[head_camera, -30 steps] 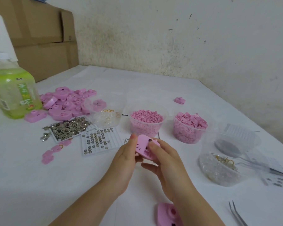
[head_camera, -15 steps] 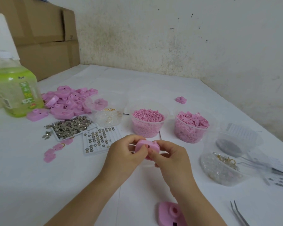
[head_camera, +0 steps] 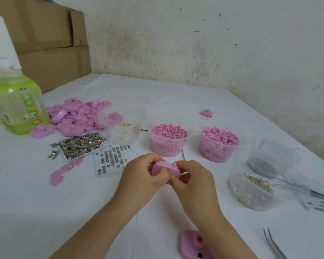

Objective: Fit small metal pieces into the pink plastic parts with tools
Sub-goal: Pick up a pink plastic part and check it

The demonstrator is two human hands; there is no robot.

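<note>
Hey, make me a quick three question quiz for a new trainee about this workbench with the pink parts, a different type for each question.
1. True or false: the right hand holds the tweezers.
2. What do the left hand and right hand grip together? A) pink plastic part B) green bottle C) tub lid
3. Fill in: the tray of metal pieces sits to the ___ of the tub of pink granules.
Key: 1 false, the tweezers lie on the table; 2 A; 3 left.
</note>
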